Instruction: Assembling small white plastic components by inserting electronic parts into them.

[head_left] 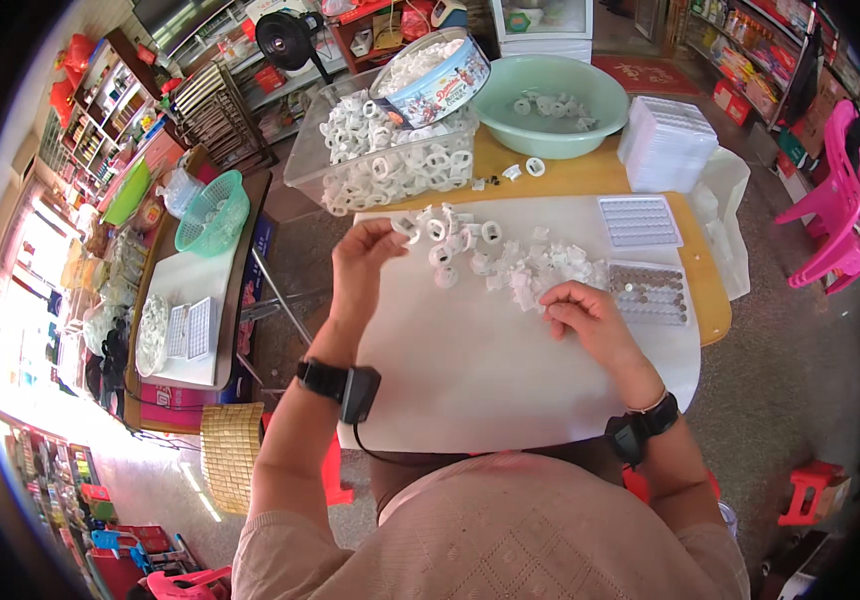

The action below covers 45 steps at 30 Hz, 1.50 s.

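At the far left part of the white-covered table (430, 370), my left hand (362, 262) pinches a white ring-shaped plastic part (407, 230) between thumb and fingertips. Beside it lie several more white ring-shaped parts (440, 252), some with a dark centre. My right hand (590, 322) is at the near right edge of a heap of small translucent white plastic pieces (535, 270). Its thumb and fingers are drawn together; whatever they hold is too small to make out. Just right of that hand is a tray of small round grey pieces (650, 294).
Behind the work area stand a clear bin of white parts (400, 165), a round tub (434, 85) resting on it, a green basin (550, 105) and stacked white trays (665, 143). Another white tray (640, 221) lies at the right. A side table (182, 380) is at the left.
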Motion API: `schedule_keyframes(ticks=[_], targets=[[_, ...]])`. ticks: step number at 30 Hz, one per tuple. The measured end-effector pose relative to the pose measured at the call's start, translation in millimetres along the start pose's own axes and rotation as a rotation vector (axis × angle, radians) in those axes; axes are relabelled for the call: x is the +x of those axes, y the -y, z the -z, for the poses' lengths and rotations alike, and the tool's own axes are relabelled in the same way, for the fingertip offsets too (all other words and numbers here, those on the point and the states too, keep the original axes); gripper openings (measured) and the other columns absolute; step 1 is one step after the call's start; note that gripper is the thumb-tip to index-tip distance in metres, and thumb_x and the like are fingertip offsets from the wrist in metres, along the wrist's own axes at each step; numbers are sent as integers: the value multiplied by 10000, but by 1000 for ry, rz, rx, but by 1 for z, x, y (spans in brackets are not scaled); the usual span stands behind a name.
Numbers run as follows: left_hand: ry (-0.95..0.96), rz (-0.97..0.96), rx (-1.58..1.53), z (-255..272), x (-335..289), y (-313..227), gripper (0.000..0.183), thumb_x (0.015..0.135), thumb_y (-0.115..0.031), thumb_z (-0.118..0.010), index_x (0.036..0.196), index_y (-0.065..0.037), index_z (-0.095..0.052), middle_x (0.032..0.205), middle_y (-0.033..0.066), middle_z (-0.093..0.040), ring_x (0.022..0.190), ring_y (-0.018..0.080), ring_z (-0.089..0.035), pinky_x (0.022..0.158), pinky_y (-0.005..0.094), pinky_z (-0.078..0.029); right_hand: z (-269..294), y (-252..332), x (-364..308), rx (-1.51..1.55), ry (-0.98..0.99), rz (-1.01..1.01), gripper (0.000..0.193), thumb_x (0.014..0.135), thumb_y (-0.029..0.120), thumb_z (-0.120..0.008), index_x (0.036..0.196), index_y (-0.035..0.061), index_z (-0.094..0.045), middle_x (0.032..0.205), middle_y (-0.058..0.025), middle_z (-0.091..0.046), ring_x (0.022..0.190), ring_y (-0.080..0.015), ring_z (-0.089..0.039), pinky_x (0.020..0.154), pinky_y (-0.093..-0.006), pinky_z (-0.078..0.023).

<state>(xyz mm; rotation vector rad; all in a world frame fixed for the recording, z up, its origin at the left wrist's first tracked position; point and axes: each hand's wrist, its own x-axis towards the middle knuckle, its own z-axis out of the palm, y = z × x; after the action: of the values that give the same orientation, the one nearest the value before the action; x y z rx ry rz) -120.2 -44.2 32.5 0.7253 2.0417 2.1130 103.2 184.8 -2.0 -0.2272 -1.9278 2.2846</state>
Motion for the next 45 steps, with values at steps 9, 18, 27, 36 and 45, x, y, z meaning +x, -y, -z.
schedule_keyframes(ticks=[9,18,27,36,45], targets=[[428,157,-461,-33,-89,-10,249,805,42,-646,1031,-42,-585,933,31,-630,847,120,-599,773,267,-518,-11,9,-9,-55,-38,81,110,896,46,-536,971,1,-603,782,-18,-575,660,-78,-523,606,-220,-452],[602,222,-355,-59,-110,-7,227,848,10,-608,1074,-5,-584,961,60,-629,879,151,-614,781,293,-528,-45,28,-32,-199,-74,127,147,880,61,-561,1007,24,-624,890,-3,-595,744,-69,-540,645,-218,-449],[679,415,-574,-75,-116,3,234,941,-91,-502,1139,16,-565,1032,94,-615,894,176,-614,766,310,-535,-48,28,-40,-301,-81,227,124,866,50,-583,978,11,-621,838,3,-589,675,-66,-522,603,-213,-437],[648,354,-516,-88,-115,-2,259,926,-53,-509,1176,5,-545,1082,82,-603,949,182,-597,802,316,-513,-43,18,-37,137,-184,0,98,849,71,-598,915,-1,-611,771,-36,-612,602,-77,-523,546,-217,-421],[569,411,-586,-71,-111,-2,288,900,-83,-544,1168,23,-538,1003,97,-621,876,193,-613,764,325,-498,-52,9,-42,-225,-265,226,78,857,95,-603,898,30,-592,770,-54,-599,628,-124,-545,561,-253,-427]])
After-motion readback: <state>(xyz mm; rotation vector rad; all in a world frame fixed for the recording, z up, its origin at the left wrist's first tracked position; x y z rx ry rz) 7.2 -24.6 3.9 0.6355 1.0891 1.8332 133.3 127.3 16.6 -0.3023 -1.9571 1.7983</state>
